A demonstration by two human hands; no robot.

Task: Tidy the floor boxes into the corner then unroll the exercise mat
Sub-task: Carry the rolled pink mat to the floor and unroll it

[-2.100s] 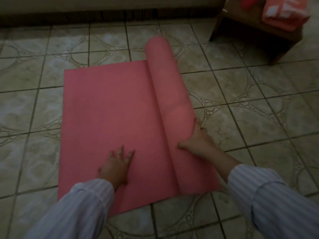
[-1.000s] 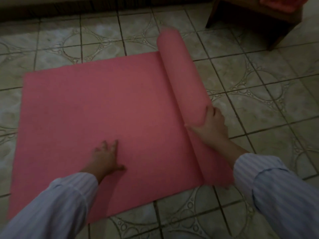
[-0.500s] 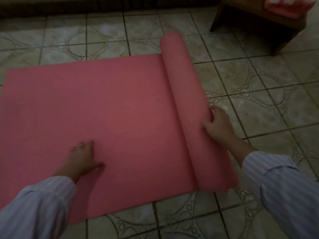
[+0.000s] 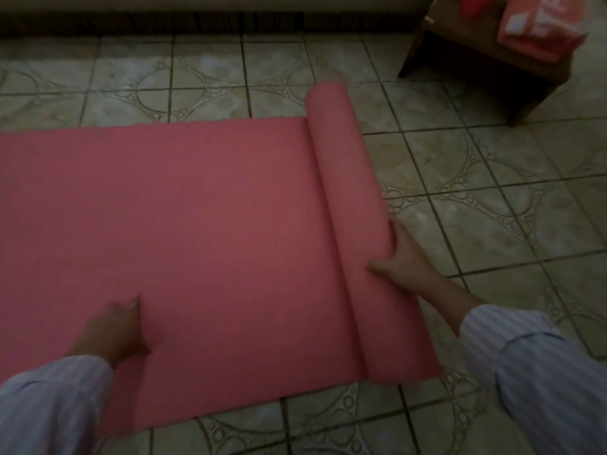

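mat: pink exercise mat [image 4: 197, 241] lies on the tiled floor [image 4: 492, 224], flat sheet running off the left edge of view; the part not yet unrolled is a roll [image 4: 354, 208] along the sheet's right side
roll position: runs from the near edge up toward the far wall, sits directly on the floor, near end by the right sleeve [image 4: 542, 372]
right hand: right hand [image 4: 404, 257] cupped on the roll's right flank, fingers [image 4: 399, 231] curled over the far side, thumb on the near face; wraps the roll loosely, no tight clench seen
left hand: left hand [image 4: 115, 326] pressed on the flat sheet near its front edge, fingers look spread and flat, holding nothing; dim and blurred, so only roughly read
material guess: foam-like, soft, light; bends easily, holds a curl
surface guess: matte, grippy, unlikely to slip under a palm
fragility: not fragile, can take pushing and pressing
where to hold: flank of the roll near mid-length so it turns evenly; a push at one end likely skews it
anchor: flat palm on the laid sheet stops it from creeping along the tiles
risk: free end may curl back when released; roll may drift off line
stage guess: unrolling under way, thin roll left
boxes: none seen on the floor
bench: dark wooden bench [image 4: 486, 57] top right, well apart from the roll, with an orange package [image 4: 538, 31] on it
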